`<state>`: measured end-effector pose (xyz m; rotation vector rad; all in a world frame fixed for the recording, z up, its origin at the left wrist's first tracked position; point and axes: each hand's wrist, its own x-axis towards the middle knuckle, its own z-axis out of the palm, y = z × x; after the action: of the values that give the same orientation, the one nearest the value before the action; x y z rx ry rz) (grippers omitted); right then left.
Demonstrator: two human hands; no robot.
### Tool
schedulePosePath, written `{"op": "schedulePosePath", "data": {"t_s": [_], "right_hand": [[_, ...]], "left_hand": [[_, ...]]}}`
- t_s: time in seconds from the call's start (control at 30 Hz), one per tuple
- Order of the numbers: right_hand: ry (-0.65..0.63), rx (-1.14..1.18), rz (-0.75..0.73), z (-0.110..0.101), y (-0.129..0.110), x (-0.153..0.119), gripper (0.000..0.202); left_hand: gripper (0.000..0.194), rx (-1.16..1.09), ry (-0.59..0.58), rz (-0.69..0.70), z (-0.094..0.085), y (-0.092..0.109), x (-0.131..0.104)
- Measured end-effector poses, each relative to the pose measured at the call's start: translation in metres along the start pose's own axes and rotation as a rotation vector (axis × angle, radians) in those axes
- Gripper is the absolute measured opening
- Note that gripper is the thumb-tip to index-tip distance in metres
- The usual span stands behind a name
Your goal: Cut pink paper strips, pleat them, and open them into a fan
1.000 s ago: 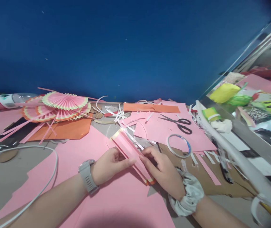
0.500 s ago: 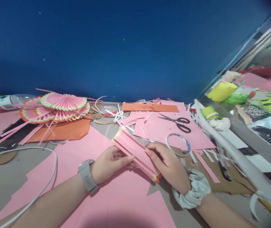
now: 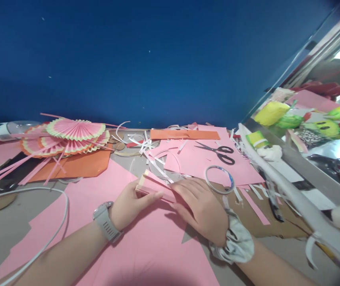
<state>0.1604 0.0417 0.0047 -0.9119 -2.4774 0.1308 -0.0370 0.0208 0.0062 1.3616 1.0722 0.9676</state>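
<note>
A pleated strip of pink paper [image 3: 155, 188] with a pale yellow edge is held between my two hands, above a large pink paper sheet [image 3: 122, 238]. My left hand [image 3: 134, 204] grips its left end, thumb on top and fingers underneath. Over the right part lies my right hand [image 3: 198, 204], fingers and thumb closed around the folds and hiding that end. Beyond my right hand are a roll of tape [image 3: 219, 179] and black-handled scissors [image 3: 217, 151] on another pink sheet.
Finished-looking pink paper fans [image 3: 74, 135] with paper strips rest at the left on an orange sheet [image 3: 77, 169]. A white cable [image 3: 65, 214] curves at the left. White paper scraps [image 3: 146, 143] lie behind the hands. A cutter knife [image 3: 275, 204] and a white bar [image 3: 283, 186] are at the right.
My right hand has moved left over the pleated paper and now covers its right end. The paper has turned nearer to level, and the view has shifted slightly.
</note>
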Motion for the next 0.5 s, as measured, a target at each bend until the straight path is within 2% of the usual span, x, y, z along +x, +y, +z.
{"op": "schedulePosePath", "data": {"t_s": [0.23, 0.33, 0.4, 0.43, 0.5], "right_hand": [[-0.027, -0.015, 0.043, 0.01, -0.001, -0.003, 0.023], [-0.029, -0.041, 0.023, 0.009, 0.002, -0.004, 0.022], [-0.032, -0.088, -0.016, 0.007, 0.004, -0.003, 0.021], [-0.033, -0.111, -0.033, 0.005, 0.004, -0.002, 0.02], [-0.022, -0.137, -0.051, 0.003, 0.004, -0.001, 0.019]], "left_hand": [[0.021, -0.117, -0.032, -0.024, 0.001, -0.004, 0.0], [0.025, -0.171, 0.109, -0.027, 0.0, -0.007, -0.001], [0.025, -0.077, 0.232, -0.017, -0.001, -0.008, -0.001], [0.025, -0.006, 0.259, -0.025, -0.002, -0.009, -0.001], [0.024, 0.115, 0.24, -0.058, -0.001, -0.01, -0.001]]}}
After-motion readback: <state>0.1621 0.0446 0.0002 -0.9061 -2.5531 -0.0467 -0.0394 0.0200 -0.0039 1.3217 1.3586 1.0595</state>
